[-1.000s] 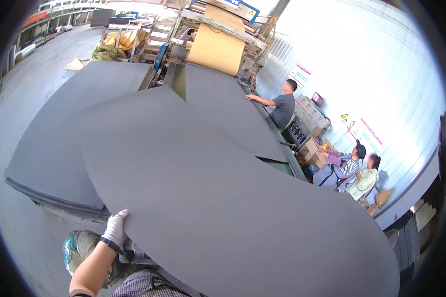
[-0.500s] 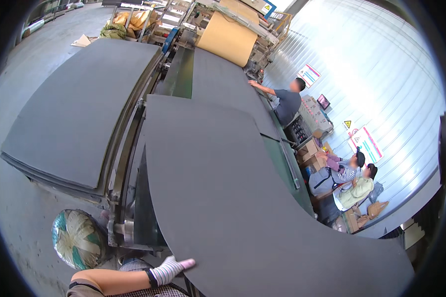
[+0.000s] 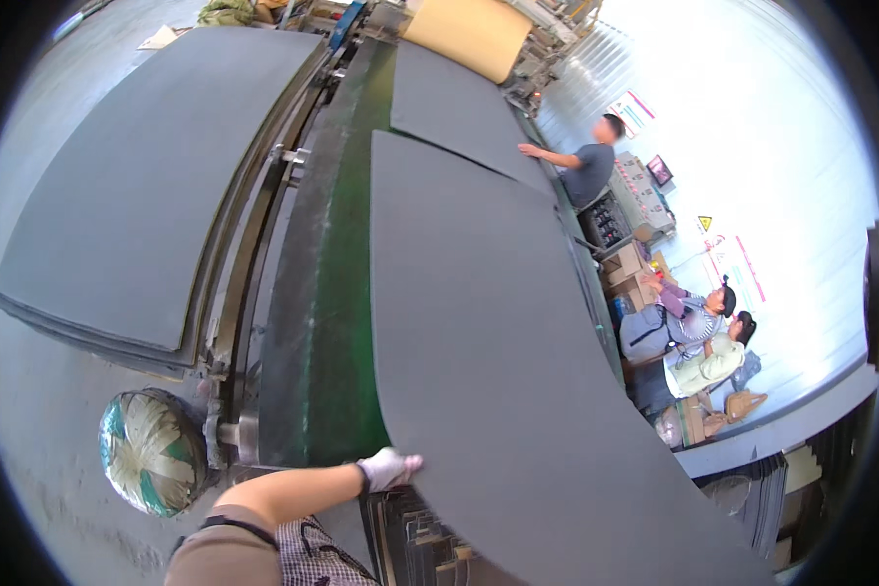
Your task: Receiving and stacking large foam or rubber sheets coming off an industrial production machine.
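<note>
My left hand (image 3: 391,470), in a striped work glove with a fingertip showing, is closed on the near left edge of a large dark grey sheet (image 3: 488,322), thumb on top. The sheet lies along a green conveyor belt (image 3: 342,322), its near part reaching past the belt's end toward the lower right. Just beyond its far edge lies another grey sheet (image 3: 459,103), which passes under a tan roll (image 3: 469,34). My right hand does not show.
To the left stands a stack of grey sheets (image 3: 156,186), with a wrapped round bundle (image 3: 151,451) on the floor. A co-worker (image 3: 588,174) at the right side touches the farther sheet. Two people (image 3: 698,332) sit by boxes along the wall, past a control panel (image 3: 640,200).
The near sheet has shifted right and straightened along the belt, uncovering green belt on its left. My left hand has moved up and slightly right with its edge. The view has tilted down.
</note>
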Motion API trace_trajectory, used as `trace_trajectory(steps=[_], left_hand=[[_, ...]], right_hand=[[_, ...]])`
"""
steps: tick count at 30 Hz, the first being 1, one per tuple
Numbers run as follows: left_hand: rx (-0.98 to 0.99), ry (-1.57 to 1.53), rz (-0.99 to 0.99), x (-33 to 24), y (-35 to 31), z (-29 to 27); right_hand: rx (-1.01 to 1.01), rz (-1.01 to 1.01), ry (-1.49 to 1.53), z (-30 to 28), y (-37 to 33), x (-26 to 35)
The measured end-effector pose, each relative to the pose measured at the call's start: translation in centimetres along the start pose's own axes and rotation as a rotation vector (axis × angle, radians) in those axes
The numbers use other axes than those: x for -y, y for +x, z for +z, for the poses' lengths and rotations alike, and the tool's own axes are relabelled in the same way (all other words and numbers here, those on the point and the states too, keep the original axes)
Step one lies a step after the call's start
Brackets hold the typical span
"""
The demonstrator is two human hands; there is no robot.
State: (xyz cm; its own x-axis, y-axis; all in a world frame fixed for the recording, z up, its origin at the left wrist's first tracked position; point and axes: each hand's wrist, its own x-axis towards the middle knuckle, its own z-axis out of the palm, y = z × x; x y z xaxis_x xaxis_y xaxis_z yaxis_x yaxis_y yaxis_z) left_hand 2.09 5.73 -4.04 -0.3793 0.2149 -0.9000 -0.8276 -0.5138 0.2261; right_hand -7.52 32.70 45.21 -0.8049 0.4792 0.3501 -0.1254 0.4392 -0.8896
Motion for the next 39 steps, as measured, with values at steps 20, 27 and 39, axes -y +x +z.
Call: trace_trajectory(steps=[20, 27, 39], left_hand=[[-1.448, 1.158, 0.795, -13.3, -10.6, -24.3], [-1.393, 1.450, 0.886, -14.2, -10.9, -29.1], [-1.261, 0.722, 1.461, -17.4, -21.0, -8.5]], right_hand=[[0.198, 1.446, 0.217, 0.2, -21.3, -20.7], [0.630, 1.165, 0.180, 4.8, -17.6, -19.2], [1.299, 0.980, -0.053, 17.1, -20.1, -20.0]])
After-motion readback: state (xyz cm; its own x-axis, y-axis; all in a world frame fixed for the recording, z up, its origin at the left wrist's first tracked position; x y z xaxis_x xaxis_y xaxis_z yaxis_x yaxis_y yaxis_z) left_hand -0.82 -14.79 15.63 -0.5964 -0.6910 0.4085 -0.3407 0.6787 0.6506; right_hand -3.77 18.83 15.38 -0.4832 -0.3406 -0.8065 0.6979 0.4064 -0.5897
